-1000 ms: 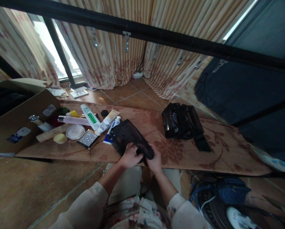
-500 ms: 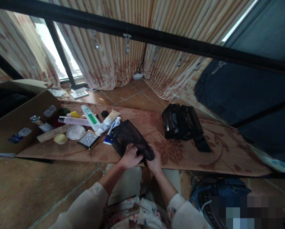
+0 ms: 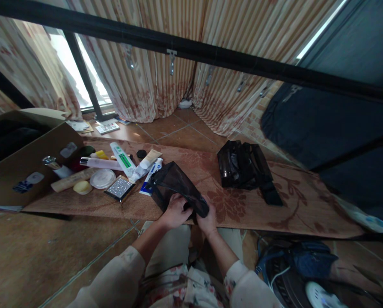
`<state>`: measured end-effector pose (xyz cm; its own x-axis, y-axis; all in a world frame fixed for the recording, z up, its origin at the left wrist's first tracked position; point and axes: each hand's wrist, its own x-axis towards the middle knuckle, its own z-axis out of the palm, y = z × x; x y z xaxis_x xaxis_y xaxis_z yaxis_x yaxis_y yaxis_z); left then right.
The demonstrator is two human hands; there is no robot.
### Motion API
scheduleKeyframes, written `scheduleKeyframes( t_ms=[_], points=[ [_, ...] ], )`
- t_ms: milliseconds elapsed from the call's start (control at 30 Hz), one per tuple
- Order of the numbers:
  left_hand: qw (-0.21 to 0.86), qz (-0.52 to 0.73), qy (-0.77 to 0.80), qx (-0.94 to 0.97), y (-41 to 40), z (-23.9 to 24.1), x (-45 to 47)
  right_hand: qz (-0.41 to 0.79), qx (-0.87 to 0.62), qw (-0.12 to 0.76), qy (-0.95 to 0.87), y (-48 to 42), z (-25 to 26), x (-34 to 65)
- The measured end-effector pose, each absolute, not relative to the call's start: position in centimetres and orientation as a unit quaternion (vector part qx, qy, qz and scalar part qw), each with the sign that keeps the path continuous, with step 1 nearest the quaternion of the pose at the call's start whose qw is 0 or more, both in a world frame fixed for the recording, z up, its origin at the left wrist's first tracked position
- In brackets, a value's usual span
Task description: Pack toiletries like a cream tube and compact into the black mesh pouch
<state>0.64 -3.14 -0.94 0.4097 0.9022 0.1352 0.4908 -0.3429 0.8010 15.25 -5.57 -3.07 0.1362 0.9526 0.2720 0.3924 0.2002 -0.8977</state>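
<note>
Both my hands grip the near end of the mesh pouch (image 3: 175,184)

The pouch lies on the mat (image 3: 242,205) right in front of me, its far end pointing at the tubes (image 3: 123,156) and the glittery compact (image 3: 119,188). My left hand (image 3: 175,210) has its fingers curled down over the end, and my right hand (image 3: 207,218) pinches the edge just beside it. The mesh looks limp, so I judge the work goes best with one hand pinning the fabric flat while the other works the edge, pulling along the pouch and not upward, clear of the black bag (image 3: 242,164).
</note>
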Motion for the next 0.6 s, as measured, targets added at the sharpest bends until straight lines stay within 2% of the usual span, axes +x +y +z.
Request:
scheduleKeyframes(
  t_ms=[600],
  points=[
    [0.353,0.297,0.458,0.760,-3.21,-0.85,0.59,0.290,-0.570,0.494,-0.589,-5.66,-2.70,15.14]
  ],
)
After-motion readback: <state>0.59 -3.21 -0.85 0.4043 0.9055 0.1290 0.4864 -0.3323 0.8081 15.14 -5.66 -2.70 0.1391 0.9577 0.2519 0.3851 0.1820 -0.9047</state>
